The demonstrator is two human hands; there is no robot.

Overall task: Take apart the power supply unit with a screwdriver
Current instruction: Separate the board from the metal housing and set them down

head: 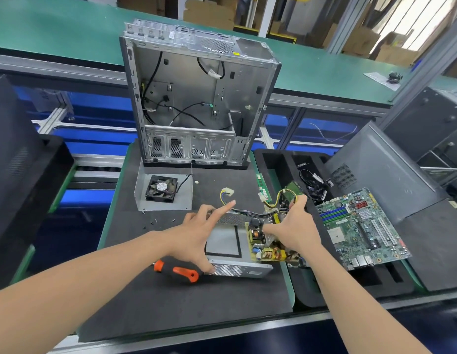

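Currently the screwdriver (176, 271), orange-and-black handle, is lying nearest on the dark surface (186, 310), just beside the near-left corner of the power supply casing (230, 245).

Left hand (196, 233) is spanning the casing and gripping it. The thumb is pressing on the perforated near wall, fingers are curling at the far wall, and the index is sticking out straight.

Right hand (295, 226) is grasping the power supply board (267, 242), thumb among the components and fingers wrapping the far end by the yellow-and-black wire bundle (273, 200). The board is sitting tilted at the casing's right end, partly over its edge.

Further out:
- Small black screws (156, 221) are lying loose to the left.
- A fan (161, 189) is sitting on a grey plate. Its round hub sticker is showing, but the text is too small to read.
- A green RAM stick (260, 181) is lying at the surface's right edge.
- A motherboard (360, 226) is resting on the black foam tray (281, 159) to the right, with a grey side panel (380, 164) leaning behind it. No markings are legible.

Farthest, an open computer chassis (196, 98) is standing upright on the surface, with black cables hanging inside.
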